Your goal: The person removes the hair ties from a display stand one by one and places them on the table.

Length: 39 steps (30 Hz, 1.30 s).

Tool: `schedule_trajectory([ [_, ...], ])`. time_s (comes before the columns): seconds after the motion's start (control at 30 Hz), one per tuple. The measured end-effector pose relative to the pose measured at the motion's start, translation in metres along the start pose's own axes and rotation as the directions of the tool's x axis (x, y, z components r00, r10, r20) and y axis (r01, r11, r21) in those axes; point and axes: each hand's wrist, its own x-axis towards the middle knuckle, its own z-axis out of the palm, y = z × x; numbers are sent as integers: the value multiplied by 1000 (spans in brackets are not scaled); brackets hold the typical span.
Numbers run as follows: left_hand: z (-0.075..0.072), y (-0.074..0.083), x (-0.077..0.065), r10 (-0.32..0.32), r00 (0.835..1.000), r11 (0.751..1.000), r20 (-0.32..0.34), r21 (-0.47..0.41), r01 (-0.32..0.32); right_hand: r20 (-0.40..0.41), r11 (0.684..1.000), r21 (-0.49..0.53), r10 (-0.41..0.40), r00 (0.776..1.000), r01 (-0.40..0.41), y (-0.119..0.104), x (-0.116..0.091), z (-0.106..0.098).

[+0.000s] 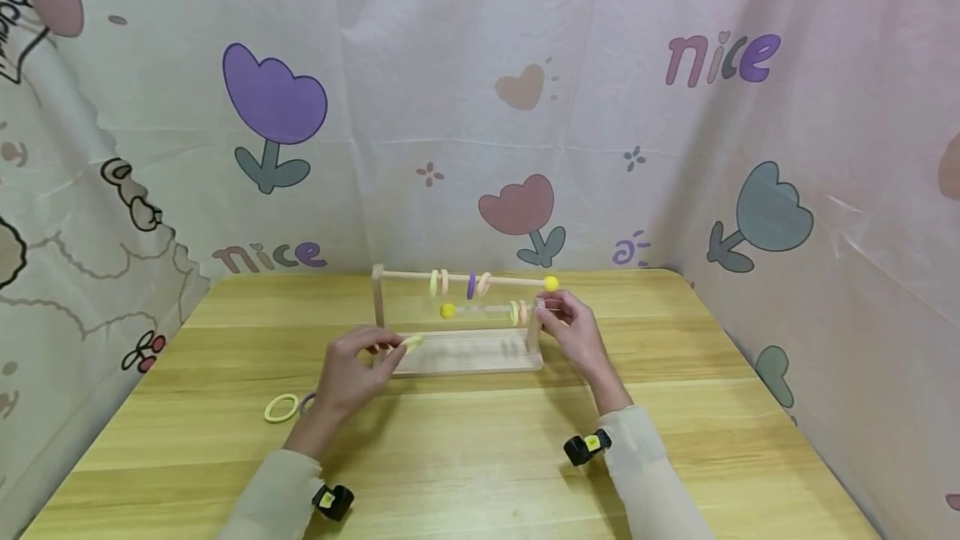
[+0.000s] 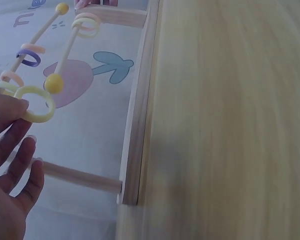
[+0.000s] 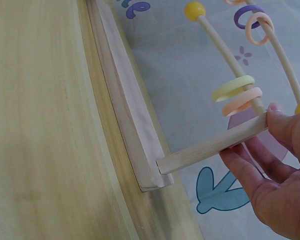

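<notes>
A wooden stand (image 1: 465, 365) has an upright post at each end and two rods with yellow ball ends. My left hand (image 1: 352, 369) pinches a pale yellow ring (image 2: 39, 118) between thumb and fingers, in front of the ball (image 2: 54, 83) on the lower rod. Around the top of the right post (image 3: 210, 145), my right hand (image 1: 577, 332) holds on with thumb and fingers. Yellow and peach rings (image 3: 233, 88) hang on the lower rod beside that post. On the upper rod (image 1: 517, 281) are yellow, peach and purple rings.
Left of the stand, a yellow ring (image 1: 281, 408) lies on the wooden table (image 1: 465, 473), with a purple ring (image 1: 306, 402) partly hidden by my left hand. A printed curtain (image 1: 420, 107) hangs behind the table and along its sides.
</notes>
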Motion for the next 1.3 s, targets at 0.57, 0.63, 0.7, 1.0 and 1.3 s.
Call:
schedule_trajectory([
  [0.57, -27, -9, -9, -69, 984, 995, 162, 82, 56, -1, 1000, 4, 12, 1000, -12, -1, 1, 0],
  [0.63, -30, -10, -9, -78, 982, 993, 170, 95, 63, 0, 1000, 7, 14, 1000, -14, -1, 1, 0],
  [0.7, -33, -9, -8, -92, 979, 992, 180, 103, 74, 0, 1000, 5, 16, 1000, -16, -1, 1, 0],
  [1.0, -43, -11, -13, -159, 955, 984, 250, 113, 134, -2, 999, -21, 24, 1000, -24, 0, 0, -1],
  [1.3, -51, -16, -20, -202, 928, 973, 314, 173, 154, -1, 1000, -13, 20, 1000, -20, -1, -1, -1],
])
